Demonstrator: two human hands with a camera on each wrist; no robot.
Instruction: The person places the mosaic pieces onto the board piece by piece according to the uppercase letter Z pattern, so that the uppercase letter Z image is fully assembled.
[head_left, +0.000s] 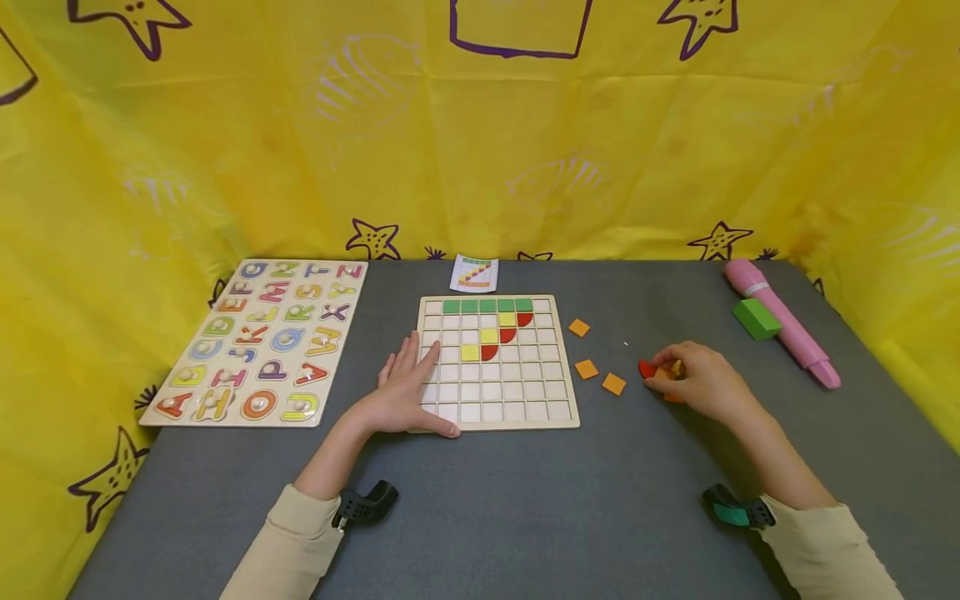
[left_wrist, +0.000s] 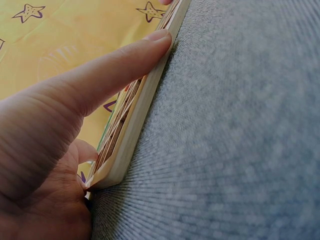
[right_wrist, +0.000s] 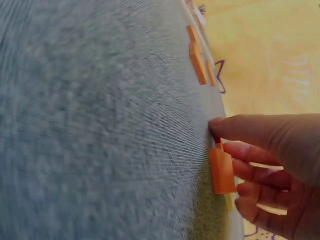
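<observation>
Resting flat on the grid board's (head_left: 498, 417) near-left corner, the left hand (head_left: 408, 392) has straight fingers and its thumb along the front edge. On the board: five green squares (head_left: 487, 306), three yellow squares (head_left: 488, 336), three red quarter-rounds (head_left: 507, 335). Right of the board lie three loose orange squares (head_left: 587, 368). Farther right, the right hand (head_left: 693, 379) curls around more orange pieces (right_wrist: 221, 170), a red piece (head_left: 647, 368) touching its fingertips. Beyond that hand: one green block (head_left: 755, 318), one pink marker (head_left: 780, 321).
</observation>
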